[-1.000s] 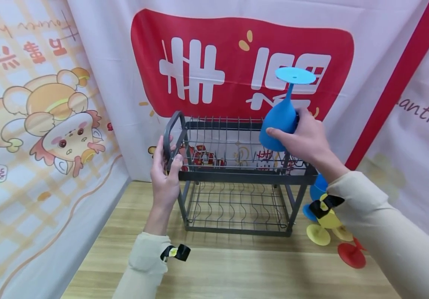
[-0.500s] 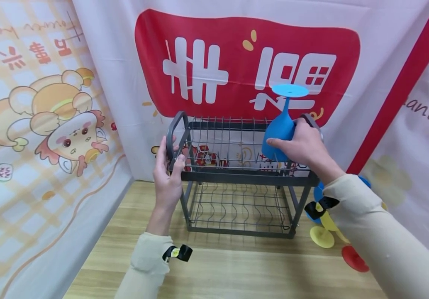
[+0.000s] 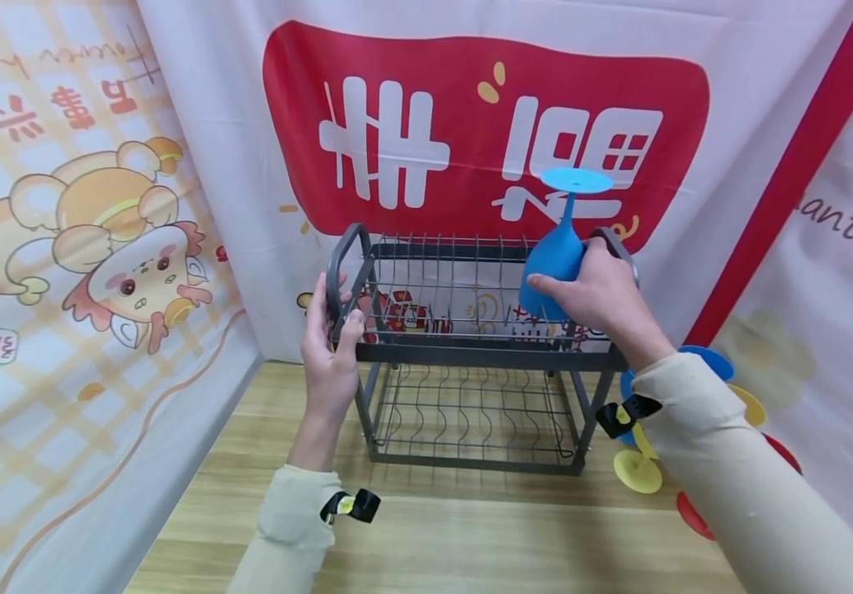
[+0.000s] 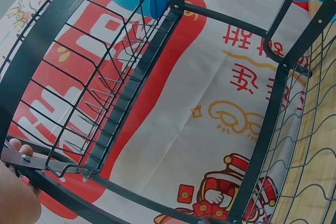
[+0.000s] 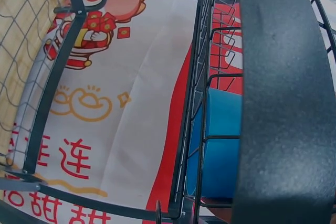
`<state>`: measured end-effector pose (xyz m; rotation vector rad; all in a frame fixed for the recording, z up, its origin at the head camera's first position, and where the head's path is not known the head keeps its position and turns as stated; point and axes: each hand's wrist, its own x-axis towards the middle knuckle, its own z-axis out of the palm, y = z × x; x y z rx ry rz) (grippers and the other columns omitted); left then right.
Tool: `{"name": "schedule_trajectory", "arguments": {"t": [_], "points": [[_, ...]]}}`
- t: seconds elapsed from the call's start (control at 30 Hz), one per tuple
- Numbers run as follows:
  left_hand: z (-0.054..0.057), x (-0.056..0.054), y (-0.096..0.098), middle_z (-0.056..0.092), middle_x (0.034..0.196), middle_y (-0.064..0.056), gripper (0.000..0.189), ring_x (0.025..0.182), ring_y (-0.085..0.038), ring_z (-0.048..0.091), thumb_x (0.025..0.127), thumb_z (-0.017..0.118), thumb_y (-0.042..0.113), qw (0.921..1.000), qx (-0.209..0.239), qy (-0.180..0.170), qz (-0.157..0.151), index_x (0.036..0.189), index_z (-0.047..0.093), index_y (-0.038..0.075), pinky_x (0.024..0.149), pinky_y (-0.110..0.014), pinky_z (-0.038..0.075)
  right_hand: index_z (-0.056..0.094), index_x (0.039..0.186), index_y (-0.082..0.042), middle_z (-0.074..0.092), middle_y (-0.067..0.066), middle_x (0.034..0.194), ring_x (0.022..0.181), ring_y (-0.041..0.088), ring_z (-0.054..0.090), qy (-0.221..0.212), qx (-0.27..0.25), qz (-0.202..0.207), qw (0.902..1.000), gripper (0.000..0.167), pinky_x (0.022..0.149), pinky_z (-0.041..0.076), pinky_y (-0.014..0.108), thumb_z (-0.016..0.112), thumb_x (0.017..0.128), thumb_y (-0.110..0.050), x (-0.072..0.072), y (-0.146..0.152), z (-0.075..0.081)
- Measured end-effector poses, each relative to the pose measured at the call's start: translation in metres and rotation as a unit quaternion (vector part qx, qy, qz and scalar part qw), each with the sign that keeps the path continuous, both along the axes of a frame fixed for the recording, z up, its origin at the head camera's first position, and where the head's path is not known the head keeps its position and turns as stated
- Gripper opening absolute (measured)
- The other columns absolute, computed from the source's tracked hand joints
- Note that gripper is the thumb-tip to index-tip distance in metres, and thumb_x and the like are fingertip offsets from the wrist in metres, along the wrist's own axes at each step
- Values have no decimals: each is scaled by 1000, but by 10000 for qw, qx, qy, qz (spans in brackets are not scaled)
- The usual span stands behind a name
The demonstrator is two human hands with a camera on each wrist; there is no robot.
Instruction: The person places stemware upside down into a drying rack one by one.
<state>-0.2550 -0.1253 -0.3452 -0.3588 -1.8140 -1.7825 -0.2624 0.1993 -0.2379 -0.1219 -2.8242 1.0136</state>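
A blue plastic goblet (image 3: 551,262) is upside down at the right end of the upper basket of a dark grey two-tier dish rack (image 3: 486,353). My right hand (image 3: 605,289) grips its bowl, thumb in front, while the foot and stem point up. In the right wrist view the blue bowl (image 5: 220,145) shows behind the basket wires, its rim low in the basket. My left hand (image 3: 330,351) holds the rack's left end beside the raised side handle, thumb in front and fingers behind. Part of that hand (image 4: 18,198) appears at the left wrist view's lower left corner.
Right of the rack, partly hidden by my right sleeve, are several goblets: a yellow one (image 3: 638,470), a blue one (image 3: 709,360) and a red one (image 3: 694,513). The rack's wavy-wire lower tier (image 3: 471,412) stands on a wooden table (image 3: 441,528). Printed cloth hangs behind.
My right hand has lowered the blue goblet into the upper basket, mostly between the first two frames. My left hand keeps its hold on the rack.
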Motion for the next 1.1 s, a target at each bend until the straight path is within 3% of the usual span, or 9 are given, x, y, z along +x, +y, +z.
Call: {"name": "schedule_trajectory", "arguments": {"t": [0.17, 0.43, 0.6, 0.87, 0.97, 1.1], "points": [[1, 0, 1, 50, 160, 22, 66, 151, -19, 47, 108, 55, 19, 10000, -3, -7, -7, 169, 29, 25, 121, -46, 48, 17, 166, -4, 41, 29, 159, 136, 56, 49, 280, -58, -54, 9996, 113, 103, 52, 72, 77, 89, -61, 2, -2, -2], [1, -1, 2, 50, 160, 21, 66, 150, -19, 47, 108, 55, 19, 10000, 36, -4, 7, 168, 30, 25, 121, -49, 48, 26, 165, -7, 46, 24, 158, 140, 48, 50, 1634, -241, -116, 9862, 103, 105, 52, 71, 81, 89, -50, 11, -3, -8], [1, 0, 2, 50, 159, 23, 66, 147, -11, 48, 108, 56, 21, 9999, 34, -89, 55, 168, 30, 26, 119, -43, 50, 28, 166, -10, 48, 21, 161, 142, 45, 52, 2068, -298, -114, 9779, 101, 107, 53, 67, 80, 90, -52, 24, 0, -15], [-1, -1, 0, 50, 160, 23, 66, 146, -8, 49, 108, 56, 22, 9999, 46, -94, 52, 169, 29, 24, 116, -35, 53, 36, 164, -16, 56, 13, 156, 139, 37, 59, 2639, -745, -144, 9616, 90, 112, 53, 59, 81, 92, -47, 51, 7, -24], [-2, -1, 0, 51, 159, 22, 66, 144, -7, 49, 108, 56, 23, 9999, 60, -107, 51, 168, 30, 26, 111, -28, 54, 40, 162, -20, 59, 8, 154, 138, 31, 60, 2765, -822, -287, 9571, 85, 113, 55, 50, 82, 92, -44, 63, 14, -29], [-1, 0, 0, 51, 160, 18, 65, 143, -7, 49, 108, 57, 24, 9999, 74, -70, 45, 167, 32, 29, 107, -20, 54, 42, 160, -31, 60, -1, 152, 135, 19, 58, 2763, -1008, -427, 9548, 80, 112, 52, 24, 82, 92, -39, 77, 27, -39]]}}
